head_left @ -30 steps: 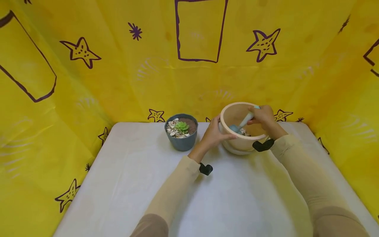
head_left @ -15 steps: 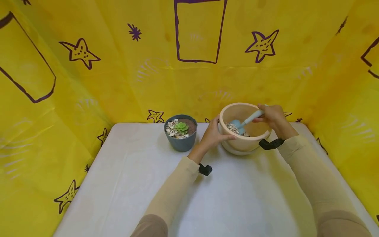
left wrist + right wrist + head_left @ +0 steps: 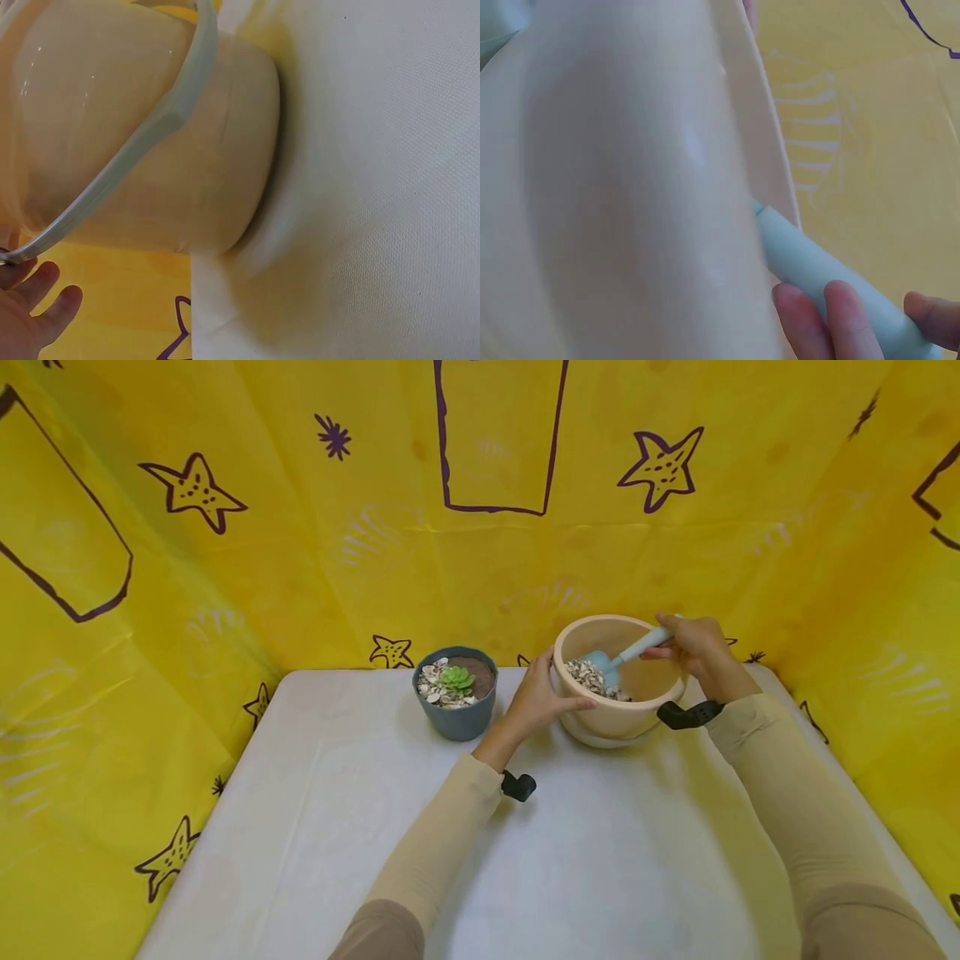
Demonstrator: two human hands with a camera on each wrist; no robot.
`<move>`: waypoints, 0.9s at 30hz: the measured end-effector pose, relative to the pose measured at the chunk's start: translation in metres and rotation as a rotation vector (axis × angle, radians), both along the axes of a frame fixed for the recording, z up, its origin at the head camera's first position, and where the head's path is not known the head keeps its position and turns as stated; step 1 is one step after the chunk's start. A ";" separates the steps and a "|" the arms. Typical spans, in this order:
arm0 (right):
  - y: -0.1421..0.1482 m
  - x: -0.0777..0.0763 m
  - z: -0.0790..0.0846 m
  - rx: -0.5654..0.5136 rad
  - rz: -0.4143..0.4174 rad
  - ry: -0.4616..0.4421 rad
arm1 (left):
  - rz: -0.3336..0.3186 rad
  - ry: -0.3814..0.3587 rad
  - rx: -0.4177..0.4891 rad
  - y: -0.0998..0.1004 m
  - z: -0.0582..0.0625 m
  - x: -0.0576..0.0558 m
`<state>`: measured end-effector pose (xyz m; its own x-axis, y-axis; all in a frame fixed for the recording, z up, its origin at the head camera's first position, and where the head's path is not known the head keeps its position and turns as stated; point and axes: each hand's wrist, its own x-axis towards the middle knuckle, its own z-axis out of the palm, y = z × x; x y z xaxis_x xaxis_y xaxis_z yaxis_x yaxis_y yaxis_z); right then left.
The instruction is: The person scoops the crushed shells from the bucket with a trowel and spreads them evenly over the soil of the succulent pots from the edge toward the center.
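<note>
A peach-coloured bucket stands near the back edge of the table, its pale carrying handle hanging down its side in the left wrist view. My left hand holds the bucket's left side, thumb along the near rim. My right hand grips the light blue handle of a small toy shovel at the bucket's right rim. The shovel's blade lies inside, against a heap of small pale shells or stones. In the right wrist view, the bucket wall hides the blade, while fingers wrap the shovel handle.
Left of the bucket, a blue-grey pot holds brown soil, white shell pieces and a green succulent. A yellow printed cloth rises behind and on both sides of the white table.
My right hand has moved right with the shovel, whose handle now leans lower. More of the shell-like heap shows in the bucket. My left hand stays on the bucket.
</note>
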<state>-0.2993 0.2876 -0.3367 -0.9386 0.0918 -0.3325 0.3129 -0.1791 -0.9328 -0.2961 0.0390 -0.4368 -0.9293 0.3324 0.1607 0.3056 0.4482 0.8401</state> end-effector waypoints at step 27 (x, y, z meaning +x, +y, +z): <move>0.013 -0.002 0.001 -0.193 0.050 -0.061 | 0.014 -0.023 -0.006 0.001 0.004 0.003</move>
<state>-0.3017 0.3004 -0.3357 -0.9178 -0.0252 -0.3962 0.3811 -0.3357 -0.8615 -0.2930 0.0396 -0.4327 -0.9372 0.3204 0.1378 0.2803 0.4569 0.8442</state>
